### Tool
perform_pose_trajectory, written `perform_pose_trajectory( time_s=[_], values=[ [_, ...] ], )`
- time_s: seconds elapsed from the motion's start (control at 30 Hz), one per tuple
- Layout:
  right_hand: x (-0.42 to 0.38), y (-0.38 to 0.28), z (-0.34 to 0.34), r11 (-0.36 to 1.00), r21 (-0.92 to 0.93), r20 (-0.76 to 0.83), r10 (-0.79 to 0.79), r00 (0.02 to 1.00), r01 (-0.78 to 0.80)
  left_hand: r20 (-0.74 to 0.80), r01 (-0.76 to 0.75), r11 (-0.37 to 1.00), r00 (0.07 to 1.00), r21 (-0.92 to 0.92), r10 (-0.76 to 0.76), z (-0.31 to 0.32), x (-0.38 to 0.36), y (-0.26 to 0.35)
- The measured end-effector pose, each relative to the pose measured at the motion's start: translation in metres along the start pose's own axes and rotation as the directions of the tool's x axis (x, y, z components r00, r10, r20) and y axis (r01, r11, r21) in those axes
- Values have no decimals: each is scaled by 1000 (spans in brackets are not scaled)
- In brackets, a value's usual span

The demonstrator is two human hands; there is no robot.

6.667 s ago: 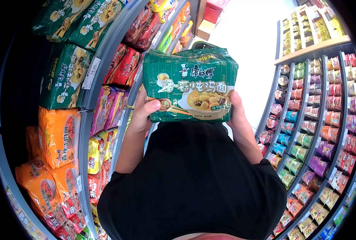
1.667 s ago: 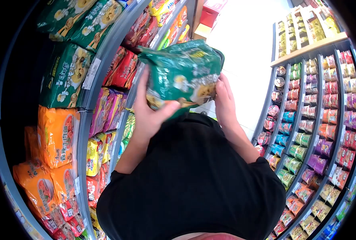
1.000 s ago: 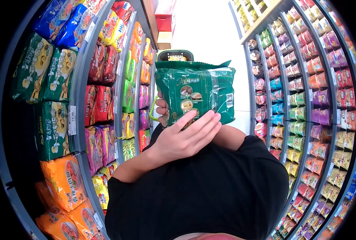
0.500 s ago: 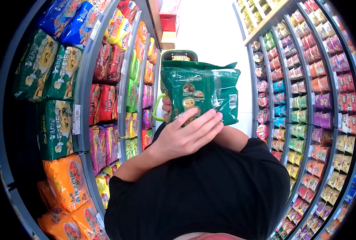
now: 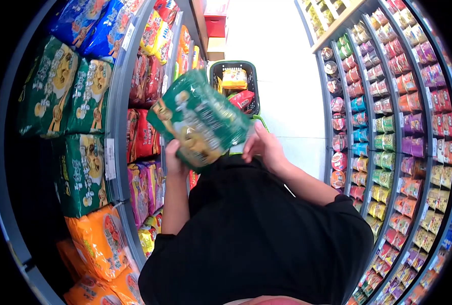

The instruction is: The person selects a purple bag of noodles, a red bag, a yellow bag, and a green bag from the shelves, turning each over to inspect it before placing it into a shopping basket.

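Observation:
My left hand (image 5: 176,161) grips a green plastic multipack of instant noodles (image 5: 200,122) at its lower left corner, thumb on the near side. The pack is tilted, its printed front with noodle-bowl pictures facing me. My right hand (image 5: 266,150) is just right of the pack, fingers apart and loosely bent, with nothing held that I can make out. A bright green band (image 5: 260,122) shows beside its fingers; most of it is hidden behind the pack. Beyond the pack is a black shopping basket (image 5: 258,94) containing an orange-yellow packet (image 5: 234,78) and a red packet (image 5: 242,99).
Shelves at left hold more green noodle packs (image 5: 86,170), orange packs (image 5: 98,241) and red packs (image 5: 143,134). A price tag (image 5: 110,158) sits on the shelf edge. Cup noodles (image 5: 383,157) fill the right shelves. Pale floor (image 5: 287,112) runs between, with red boxes (image 5: 215,25) at the far end.
The pack has turned over from back to front and shifted left, tilting. My left hand has moved from its face to its lower left corner. My right hand has come out from behind it.

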State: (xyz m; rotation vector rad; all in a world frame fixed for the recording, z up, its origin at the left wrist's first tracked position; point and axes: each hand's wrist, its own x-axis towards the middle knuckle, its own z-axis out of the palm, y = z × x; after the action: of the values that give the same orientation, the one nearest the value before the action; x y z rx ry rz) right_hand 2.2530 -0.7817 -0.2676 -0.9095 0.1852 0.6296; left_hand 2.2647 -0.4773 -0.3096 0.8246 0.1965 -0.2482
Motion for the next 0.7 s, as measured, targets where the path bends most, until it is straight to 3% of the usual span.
perform_pose_trajectory(
  time_s=[0.07, 0.1, 0.13, 0.2, 0.23, 0.27, 0.33, 0.37, 0.4, 0.47, 0.53, 0.57, 0.6, 0.63, 0.67, 0.7],
  values=[
    [6, 2, -5, 926, -364, -253, -198, 947, 96, 19, -23, 994, 1000, -107, 25, -3, -3, -4],
    [8, 1, 1, 907, -405, -265, -237, 935, 115, 43, 25, 990, 999, -142, -19, -7, -5, -6],
    [13, 2, 4, 910, -400, -283, -234, 930, 107, 68, 92, 980, 994, -178, -81, -15, -7, -11],
    [23, 3, 7, 864, -500, -221, -57, 974, -63, 117, 242, 964, 966, -108, -230, -36, -4, -25],
    [33, 13, 1, 811, -584, -186, -89, 978, -38, 86, 238, 970, 967, 44, -241, -31, -2, -27],
    [40, 23, -9, 815, -577, -193, -77, 978, -50, 82, 380, 925, 923, -28, -377, -32, 1, -34],
    [56, 27, -26, 897, -408, -221, 83, 972, -170, 112, 471, 874, 881, -121, -459, -40, 19, -47],
    [60, 29, -33, 977, -69, -244, 179, 953, -201, 106, 493, 856, 870, -157, -481, -42, 26, -55],
    [66, 24, -38, 975, -69, -242, 188, 952, -211, 98, 491, 855, 871, -164, -481, -45, 38, -63],
    [83, 14, -54, 947, 200, -278, 301, 912, -251, 76, 516, 840, 856, -166, -511, -62, 65, -93],
    [111, 12, -78, 931, 282, -330, 320, 888, -231, -140, 514, 849, 838, -123, -528, -68, 96, -129],
    [125, 11, -97, 948, 235, -329, 285, 900, -214, -252, 517, 844, 843, 142, -475, -106, 103, -166],
    [143, 11, -115, 963, 187, -323, 249, 913, -196, -342, 510, 764, 853, 396, -393, -137, 106, -194],
    [165, 12, -125, 970, 167, -396, 232, 888, -179, -441, 509, 354, 859, 785, -260, -110, 110, -190],
    [191, 27, -152, 975, 108, -422, 221, 879, -194, -406, 398, -95, 846, 912, -346, -120, 108, -205],
    [214, 36, -170, 974, 42, -440, 219, 871, -223, -123, 20, -205, 856, 978, -502, -116, 103, -205]
  ],
)
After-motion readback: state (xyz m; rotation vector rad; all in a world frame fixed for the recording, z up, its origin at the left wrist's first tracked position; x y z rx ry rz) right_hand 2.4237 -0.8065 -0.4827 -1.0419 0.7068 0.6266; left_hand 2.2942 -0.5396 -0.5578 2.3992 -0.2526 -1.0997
